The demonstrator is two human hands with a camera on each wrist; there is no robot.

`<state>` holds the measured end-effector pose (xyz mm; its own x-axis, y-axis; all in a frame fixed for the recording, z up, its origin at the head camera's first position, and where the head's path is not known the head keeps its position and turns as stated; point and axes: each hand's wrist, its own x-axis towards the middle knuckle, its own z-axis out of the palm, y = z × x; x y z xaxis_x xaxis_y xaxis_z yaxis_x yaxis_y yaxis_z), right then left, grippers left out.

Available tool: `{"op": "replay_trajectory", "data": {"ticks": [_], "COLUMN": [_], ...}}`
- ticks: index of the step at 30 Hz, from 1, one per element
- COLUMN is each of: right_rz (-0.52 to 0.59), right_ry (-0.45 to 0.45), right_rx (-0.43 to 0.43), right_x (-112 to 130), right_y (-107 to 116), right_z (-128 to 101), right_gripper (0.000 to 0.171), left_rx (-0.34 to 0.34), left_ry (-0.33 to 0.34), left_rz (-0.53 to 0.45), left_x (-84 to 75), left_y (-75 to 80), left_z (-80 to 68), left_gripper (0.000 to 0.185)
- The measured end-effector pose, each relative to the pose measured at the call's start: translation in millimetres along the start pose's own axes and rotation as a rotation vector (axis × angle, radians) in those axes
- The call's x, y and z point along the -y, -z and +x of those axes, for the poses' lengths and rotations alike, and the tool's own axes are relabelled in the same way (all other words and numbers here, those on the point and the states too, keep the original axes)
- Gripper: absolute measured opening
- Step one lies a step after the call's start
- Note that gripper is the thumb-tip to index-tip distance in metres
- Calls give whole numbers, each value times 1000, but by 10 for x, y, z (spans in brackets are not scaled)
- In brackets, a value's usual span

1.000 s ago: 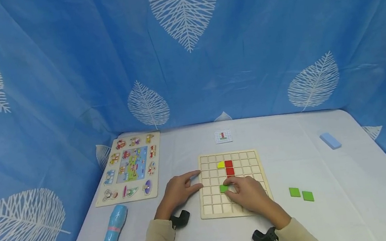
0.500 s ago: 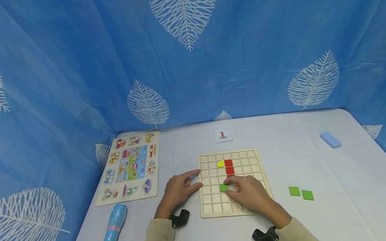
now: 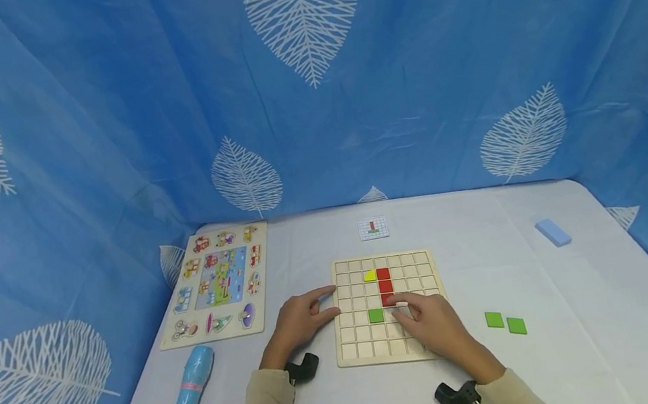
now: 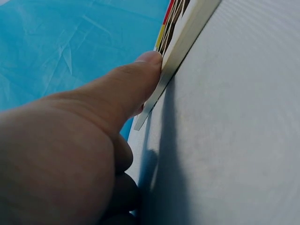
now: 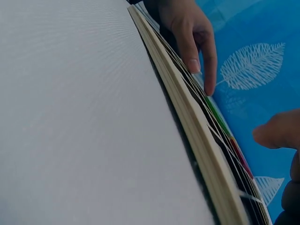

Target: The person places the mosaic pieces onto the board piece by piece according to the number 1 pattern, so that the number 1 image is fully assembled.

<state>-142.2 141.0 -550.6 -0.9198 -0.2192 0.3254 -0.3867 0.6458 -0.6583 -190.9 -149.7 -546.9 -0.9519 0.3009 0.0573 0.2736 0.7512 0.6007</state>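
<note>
A wooden grid board (image 3: 356, 353) lies on the table, with a yellow piece (image 3: 370, 276), a column of red tiles (image 3: 385, 286) and a green tile (image 3: 376, 316) in its cells. My left hand (image 3: 301, 319) touches the board's left edge with thumb and index finger extended; its thumb (image 4: 136, 82) meets the rim in the left wrist view. My right hand (image 3: 434, 324) hovers over the board just right of the green tile, thumb and index apart, nothing between them. Its index fingertip overlaps the lowest red tile; I cannot tell whether it touches. Two loose green tiles (image 3: 494, 320) lie to the right.
A small pattern card (image 3: 373, 227) lies behind the board. A picture puzzle board (image 3: 263, 251) is at the left, with a blue tube-shaped object (image 3: 186, 401) in front of it. A light blue block (image 3: 553, 232) sits at the right. Blue curtains surround the white table.
My right hand has let go of the green tile and moved slightly right, leaving the tile in its cell and uncovering the lowest red tile. The left hand stays at the board's edge.
</note>
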Motion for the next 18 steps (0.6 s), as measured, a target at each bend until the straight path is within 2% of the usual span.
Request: {"op": "replay_trajectory", "data": {"ticks": [6,12,18], "right_rz": [-37,-120,-158], "right_ry": [36,26,-12], "right_rx": [-99,-136,-159], "right_x": [-66,-101,-151], "right_y": [86,161,249], "right_z": [-107,-217,-331], "right_gripper": [21,23,24], "left_rx": [-1,0,0], "left_ry": [-10,-12,-3], "left_rz": [-4,2,-3], "left_x": [-10,-7,-3], "left_y": [-5,-3,-5], "left_z": [13,13,-1], "left_gripper": [50,50,51]}}
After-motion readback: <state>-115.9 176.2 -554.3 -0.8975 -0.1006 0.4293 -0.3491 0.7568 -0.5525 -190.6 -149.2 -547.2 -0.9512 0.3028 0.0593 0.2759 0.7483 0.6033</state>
